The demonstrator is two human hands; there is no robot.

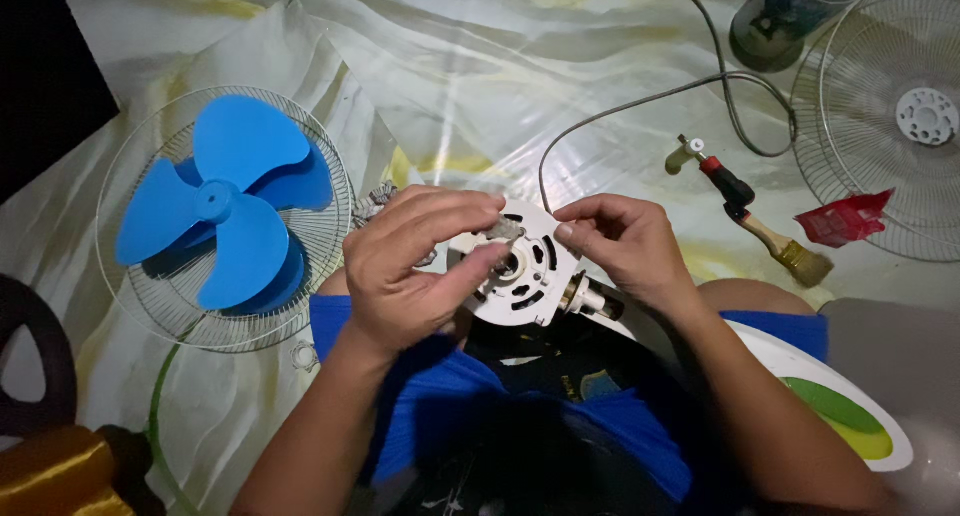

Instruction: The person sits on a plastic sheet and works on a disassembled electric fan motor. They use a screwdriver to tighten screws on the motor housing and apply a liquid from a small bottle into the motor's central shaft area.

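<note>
A white round fan motor housing point(530, 276) with curved slots rests over my lap, a metal shaft end point(582, 297) sticking out at its right. My left hand point(405, 266) pinches a small grey part point(505, 231) between thumb and fingers above the housing's centre. My right hand point(625, 241) grips the housing's upper right rim with thumb and forefinger.
A blue three-blade fan propeller point(225, 201) lies on a wire grille point(325, 226) at left. Another wire grille point(890, 126) sits at right, with a red wrapper point(845, 218), a paintbrush point(785, 248), a screwdriver point(725, 181) and a grey power cord point(640, 101) nearby. A container point(785, 16) stands behind.
</note>
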